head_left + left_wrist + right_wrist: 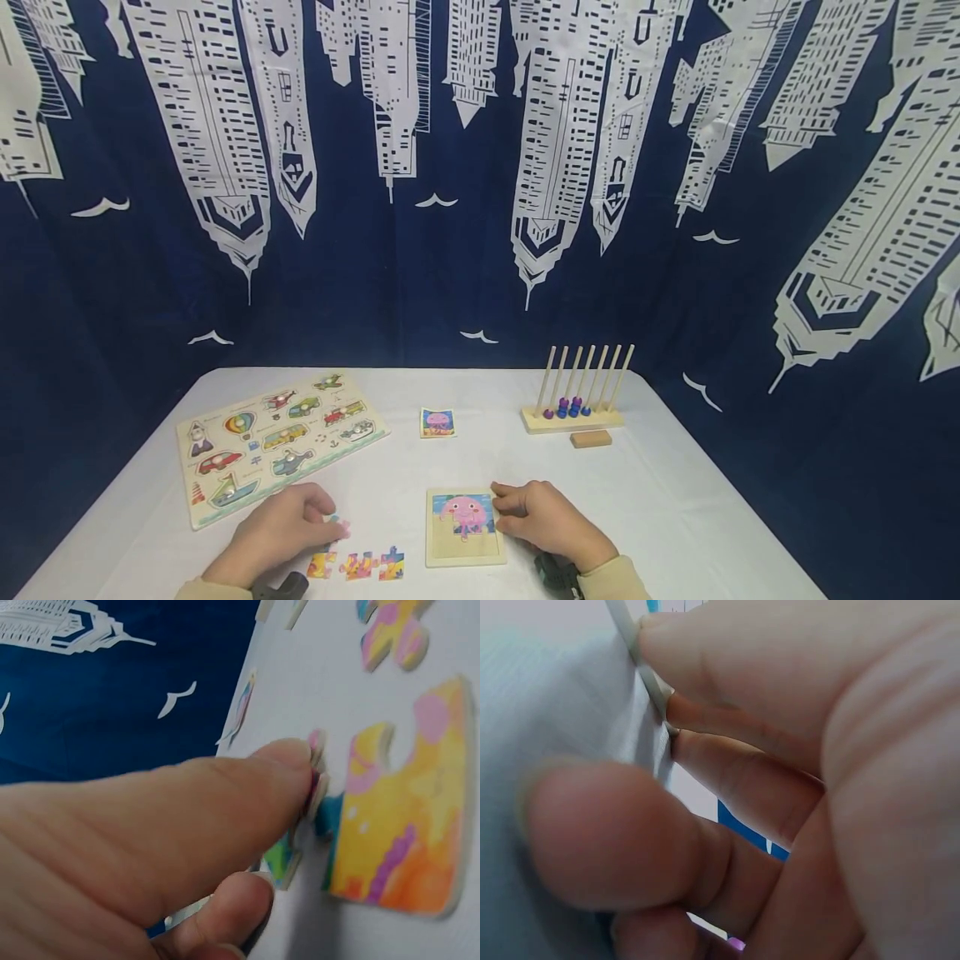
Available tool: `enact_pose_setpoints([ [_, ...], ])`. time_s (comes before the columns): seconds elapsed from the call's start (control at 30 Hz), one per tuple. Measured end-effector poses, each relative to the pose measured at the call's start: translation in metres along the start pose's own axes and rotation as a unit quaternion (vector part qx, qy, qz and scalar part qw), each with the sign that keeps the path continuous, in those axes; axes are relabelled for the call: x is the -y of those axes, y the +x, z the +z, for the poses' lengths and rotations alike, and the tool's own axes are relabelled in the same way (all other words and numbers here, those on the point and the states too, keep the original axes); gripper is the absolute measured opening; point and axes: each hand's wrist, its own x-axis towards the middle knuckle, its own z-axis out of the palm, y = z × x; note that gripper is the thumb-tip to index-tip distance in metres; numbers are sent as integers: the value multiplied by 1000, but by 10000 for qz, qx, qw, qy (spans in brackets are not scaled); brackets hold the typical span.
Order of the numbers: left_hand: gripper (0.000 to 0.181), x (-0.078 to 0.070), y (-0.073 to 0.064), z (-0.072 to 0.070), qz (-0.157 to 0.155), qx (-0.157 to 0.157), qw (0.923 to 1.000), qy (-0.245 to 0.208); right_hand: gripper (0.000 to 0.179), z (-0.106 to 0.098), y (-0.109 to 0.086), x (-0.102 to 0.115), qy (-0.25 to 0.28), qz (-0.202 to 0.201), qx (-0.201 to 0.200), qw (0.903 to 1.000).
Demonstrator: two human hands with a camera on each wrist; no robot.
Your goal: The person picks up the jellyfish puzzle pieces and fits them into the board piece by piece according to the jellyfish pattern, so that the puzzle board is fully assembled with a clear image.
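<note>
My left hand (281,529) pinches a small jigsaw piece (340,527) between thumb and fingers, above the white table. In the left wrist view the thumb covers much of that piece. Just below the hand lie loose jigsaw pieces (358,566) in yellow, pink and blue; a yellow one (405,817) shows large in the left wrist view. A square wooden puzzle tray (467,550) holds a partly assembled pink sea-creature picture (465,510), its lower part bare wood. My right hand (547,521) holds the tray's right edge (654,694) with bent fingers.
A wooden peg board (255,492) with vehicle pictures lies at the left. A small picture card (437,422) is behind the tray. At the back right stands a rod stand (570,423) with purple and blue beads, a wooden block (591,439) in front.
</note>
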Motion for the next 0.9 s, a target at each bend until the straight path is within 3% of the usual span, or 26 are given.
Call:
enact_pose_setpoints([
  [0.3,43,-1,-1,4,65,-85,9999,-104,33,0,0,1,-32,-20,-11,10000],
  [0.57,28,-2,3,3,238,-550,9982,-3,33,0,0,0,-5,-93,-10,10000],
  [0.9,15,0,6,5,360,-628,9974,-16,32,0,1,-2,-5,-95,-27,10000],
])
